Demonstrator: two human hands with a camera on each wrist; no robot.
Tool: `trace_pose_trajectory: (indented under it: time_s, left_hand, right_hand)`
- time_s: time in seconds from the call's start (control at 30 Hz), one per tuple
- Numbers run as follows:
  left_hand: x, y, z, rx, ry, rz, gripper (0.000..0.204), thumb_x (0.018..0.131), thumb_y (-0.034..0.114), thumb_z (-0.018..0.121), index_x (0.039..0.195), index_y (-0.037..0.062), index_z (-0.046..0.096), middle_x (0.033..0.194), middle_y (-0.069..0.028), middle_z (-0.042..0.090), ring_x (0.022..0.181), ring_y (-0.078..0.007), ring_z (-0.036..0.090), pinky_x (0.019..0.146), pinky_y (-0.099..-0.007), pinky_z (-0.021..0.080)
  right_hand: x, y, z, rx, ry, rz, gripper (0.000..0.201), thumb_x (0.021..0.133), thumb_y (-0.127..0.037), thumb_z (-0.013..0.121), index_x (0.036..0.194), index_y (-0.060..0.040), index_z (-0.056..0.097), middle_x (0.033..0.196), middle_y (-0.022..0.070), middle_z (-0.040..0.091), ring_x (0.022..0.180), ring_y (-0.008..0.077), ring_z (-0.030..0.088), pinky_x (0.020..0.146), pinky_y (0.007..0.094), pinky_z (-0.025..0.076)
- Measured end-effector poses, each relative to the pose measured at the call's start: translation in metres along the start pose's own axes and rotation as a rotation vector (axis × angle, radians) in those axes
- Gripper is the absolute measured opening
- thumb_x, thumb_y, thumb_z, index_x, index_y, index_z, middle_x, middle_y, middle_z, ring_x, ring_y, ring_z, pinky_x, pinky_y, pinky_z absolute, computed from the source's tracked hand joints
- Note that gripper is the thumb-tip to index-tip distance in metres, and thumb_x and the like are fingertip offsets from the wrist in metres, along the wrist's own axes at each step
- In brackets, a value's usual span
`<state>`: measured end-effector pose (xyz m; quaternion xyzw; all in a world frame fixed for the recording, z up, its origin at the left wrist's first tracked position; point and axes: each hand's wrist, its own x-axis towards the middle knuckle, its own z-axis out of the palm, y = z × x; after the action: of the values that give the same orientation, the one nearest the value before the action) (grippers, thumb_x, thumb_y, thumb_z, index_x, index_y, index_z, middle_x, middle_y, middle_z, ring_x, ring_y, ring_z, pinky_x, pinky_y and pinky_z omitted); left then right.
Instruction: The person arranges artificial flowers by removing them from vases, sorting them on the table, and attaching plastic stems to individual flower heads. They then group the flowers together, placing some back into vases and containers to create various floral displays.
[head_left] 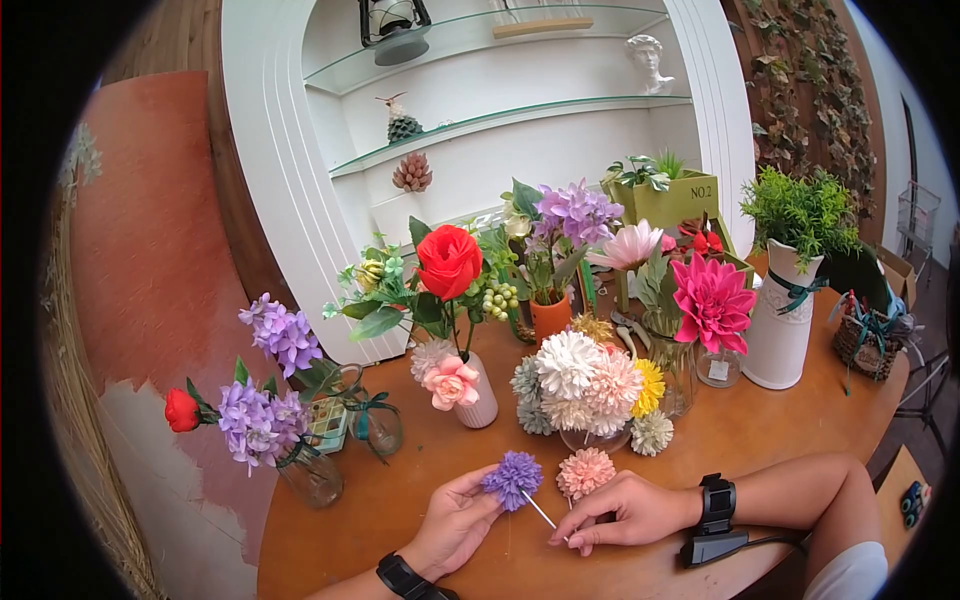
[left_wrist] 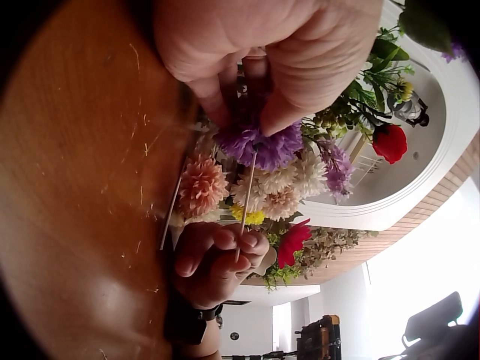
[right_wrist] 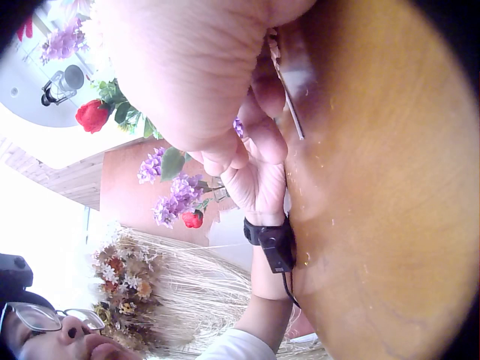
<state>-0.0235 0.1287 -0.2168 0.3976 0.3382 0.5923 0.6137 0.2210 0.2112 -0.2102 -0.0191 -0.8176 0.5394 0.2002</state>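
Observation:
Thumb and fingers of my left hand (head_left: 452, 528) grip a purple pompom flower (head_left: 512, 480) by its head, low over the table's near side. A thin pale stem (head_left: 540, 509) runs from the bloom toward the right, and my right hand (head_left: 632, 512) pinches its far end. The left wrist view shows that stem (left_wrist: 248, 191) spanning the gap between both hands. Close behind the right fingers, a salmon-pink pompom flower (head_left: 585, 471) lies on the table with its own stem. In the right wrist view, the right hand covers most of the purple bloom.
Behind the hands, a glass bowl of pale pompoms (head_left: 575, 372) stands on the wooden table (head_left: 430, 480). Glass jars with purple flowers (head_left: 260, 425) are at left. A pink vase (head_left: 478, 400), a white pitcher (head_left: 780, 330) and pliers (head_left: 628, 335) stand or lie farther back.

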Motion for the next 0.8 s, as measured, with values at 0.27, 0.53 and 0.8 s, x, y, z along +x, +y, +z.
trace_pose_trajectory:
  time_s: [0.27, 0.53, 0.8]
  left_hand:
    - [-0.0004, -0.0006, 0.0004, -0.007, 0.014, -0.007, 0.042, 0.093, -0.005, 0.051, 0.133, -0.0077, 0.043, 0.134, -0.0197, 0.049, 0.124, -0.0280, 0.050, 0.109, -0.0413, 0.039]
    - [-0.0016, -0.0029, -0.0007, 0.006, 0.013, -0.006, 0.041, 0.092, -0.006, 0.052, 0.132, -0.0056, 0.046, 0.128, -0.0170, 0.055, 0.118, -0.0230, 0.055, 0.105, -0.0368, 0.043]
    - [-0.0032, -0.0048, -0.0005, 0.040, 0.011, 0.013, 0.040, 0.088, -0.010, 0.056, 0.127, -0.0052, 0.047, 0.126, -0.0146, 0.054, 0.118, -0.0207, 0.054, 0.103, -0.0363, 0.044]
  right_hand:
    - [-0.0002, 0.0000, -0.0002, -0.007, 0.002, -0.003, 0.022, 0.093, -0.016, 0.063, 0.112, -0.0044, 0.067, 0.097, 0.0046, 0.072, 0.075, 0.0084, 0.067, 0.068, 0.0233, 0.053]
    - [0.0004, 0.0001, -0.0005, 0.009, 0.031, 0.002, 0.022, 0.093, -0.015, 0.063, 0.110, -0.0034, 0.067, 0.096, 0.0051, 0.072, 0.074, 0.0081, 0.067, 0.068, 0.0228, 0.053]
    - [0.0015, -0.0010, 0.0000, 0.061, 0.005, 0.026, 0.023, 0.093, -0.016, 0.064, 0.113, -0.0043, 0.067, 0.099, 0.0053, 0.072, 0.074, 0.0075, 0.068, 0.068, 0.0222, 0.053]
